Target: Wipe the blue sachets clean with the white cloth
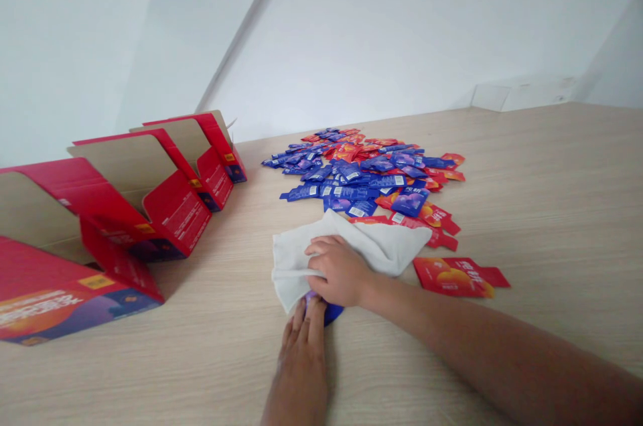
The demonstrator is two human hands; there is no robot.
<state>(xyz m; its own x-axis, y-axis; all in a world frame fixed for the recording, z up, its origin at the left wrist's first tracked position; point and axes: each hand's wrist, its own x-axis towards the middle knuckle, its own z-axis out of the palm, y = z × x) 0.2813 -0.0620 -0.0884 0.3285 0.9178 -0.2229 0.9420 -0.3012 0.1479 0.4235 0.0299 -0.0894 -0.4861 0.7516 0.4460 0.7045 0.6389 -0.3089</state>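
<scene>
On the table (211, 359), right hand (337, 268) clutched cloth (389, 245), left hand (304, 339) lay flat on blue sachet (333, 313), red sachet (455, 276) bore blurred characters

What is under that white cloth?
A blue-purple packet peeks out from under the cloth, by the left hand. The rest is covered; anything else beneath can't be seen.
</scene>
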